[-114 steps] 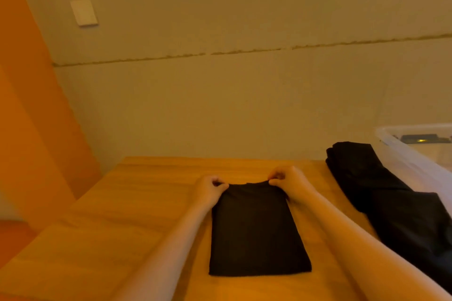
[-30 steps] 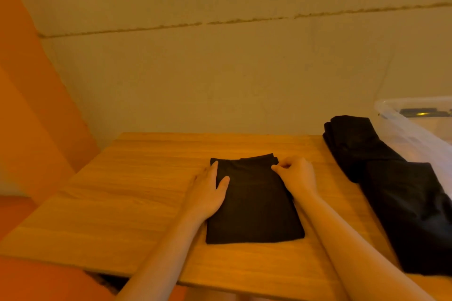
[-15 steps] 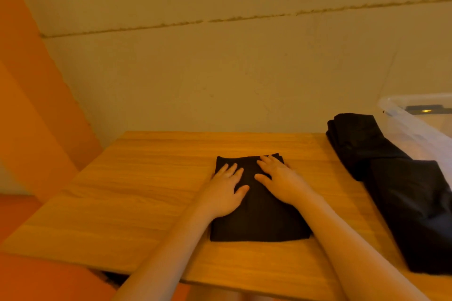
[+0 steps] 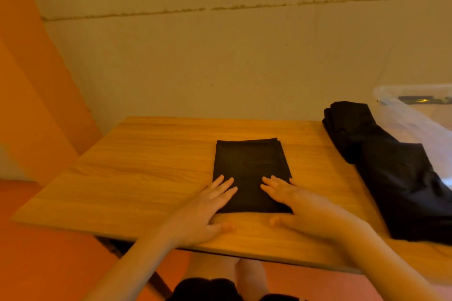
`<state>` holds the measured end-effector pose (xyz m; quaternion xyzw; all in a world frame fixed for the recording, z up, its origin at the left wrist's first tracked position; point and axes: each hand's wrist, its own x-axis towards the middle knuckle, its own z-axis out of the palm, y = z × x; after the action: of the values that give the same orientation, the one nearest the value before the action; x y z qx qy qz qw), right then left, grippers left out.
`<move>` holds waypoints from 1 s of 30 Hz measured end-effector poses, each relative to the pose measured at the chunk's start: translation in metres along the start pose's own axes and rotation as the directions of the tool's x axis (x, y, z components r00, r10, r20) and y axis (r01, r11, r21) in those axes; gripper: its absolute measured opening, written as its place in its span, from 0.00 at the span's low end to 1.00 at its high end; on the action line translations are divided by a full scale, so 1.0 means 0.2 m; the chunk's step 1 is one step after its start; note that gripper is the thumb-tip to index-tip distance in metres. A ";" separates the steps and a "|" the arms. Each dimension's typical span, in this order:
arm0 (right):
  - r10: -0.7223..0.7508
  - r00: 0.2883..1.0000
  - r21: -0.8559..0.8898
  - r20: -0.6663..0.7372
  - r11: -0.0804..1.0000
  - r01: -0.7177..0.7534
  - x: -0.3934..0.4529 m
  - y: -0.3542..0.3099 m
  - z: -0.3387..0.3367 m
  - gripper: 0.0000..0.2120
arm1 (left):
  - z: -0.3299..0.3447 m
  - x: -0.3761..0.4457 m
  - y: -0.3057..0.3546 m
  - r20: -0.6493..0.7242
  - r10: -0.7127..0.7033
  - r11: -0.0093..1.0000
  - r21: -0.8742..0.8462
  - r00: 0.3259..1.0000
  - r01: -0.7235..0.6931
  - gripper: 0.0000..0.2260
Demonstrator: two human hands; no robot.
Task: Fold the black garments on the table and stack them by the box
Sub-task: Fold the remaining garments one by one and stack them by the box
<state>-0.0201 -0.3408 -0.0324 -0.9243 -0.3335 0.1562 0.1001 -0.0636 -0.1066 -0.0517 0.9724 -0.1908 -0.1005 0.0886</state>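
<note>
Both hands lay flat with fingers straight and slightly spread, gripping nothing: the left hand [image 4: 205,212] and the right hand [image 4: 297,205] pressed palm-down on the near end of a folded black garment [image 4: 250,171], their thumbs resting on the bare wood just in front of its near edge. That garment sat as a neat, smooth rectangle near the middle of the wooden table [image 4: 137,173], its far edge showing thin stacked layers of matte cloth. The tabletop was pale brown laminate with a long straight grain and a thin dark edge. To the right, well apart from the hands, a stack of black garments [image 4: 391,166] lay in a long, softer heap with rounded folds, touching the side of a clear plastic box [image 4: 411,117] with a rounded rim. Behind the table rose a plain beige wall [image 4: 220,61] marked by a rough horizontal seam, with an orange panel [image 4: 27,80] at the left.
</note>
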 end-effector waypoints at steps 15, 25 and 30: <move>0.013 0.996 -0.271 -0.090 0.962 -0.037 -0.27 -0.04 0.16 0.50 | 0.14 -0.18 0.08 -0.232 0.134 0.983 0.151 0.963 -0.100 0.33; 0.196 0.855 0.423 -0.481 0.906 0.030 -0.29 -0.04 0.10 0.10 | -0.04 -0.20 0.15 -0.449 -0.201 0.791 -0.598 0.871 -0.126 0.09; 0.477 0.816 0.766 -0.326 0.640 -0.068 -0.07 0.05 -0.03 0.09 | -0.19 0.07 0.14 -0.339 -0.382 0.635 -0.772 0.860 -0.022 0.02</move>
<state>-0.0224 -0.3589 -0.0257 -0.8553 -0.0566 0.0433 0.5131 -0.0518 -0.1318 -0.0122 0.8543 -0.0024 0.0616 0.5162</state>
